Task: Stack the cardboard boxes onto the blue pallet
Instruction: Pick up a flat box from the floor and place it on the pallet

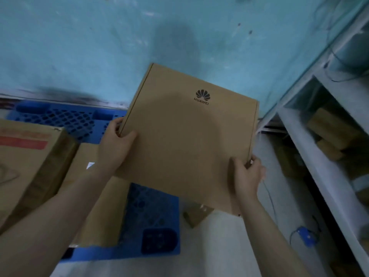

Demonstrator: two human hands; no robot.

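Observation:
A flat brown cardboard box (185, 136) with a black logo on top is held in the air, tilted, above the right part of the blue pallet (153, 218). My left hand (115, 144) grips its left edge and my right hand (247, 174) grips its near right corner. On the pallet stands a tall cardboard box with red print (30, 160) at the left, with a low plain cardboard box (95, 206) beside it. The held box hides part of the pallet.
A teal wall (139, 41) rises right behind the pallet. White shelving (311, 156) with more cardboard boxes stands at the right. A small cardboard box (196, 215) and a blue object with a cable (304, 235) lie on the pale floor.

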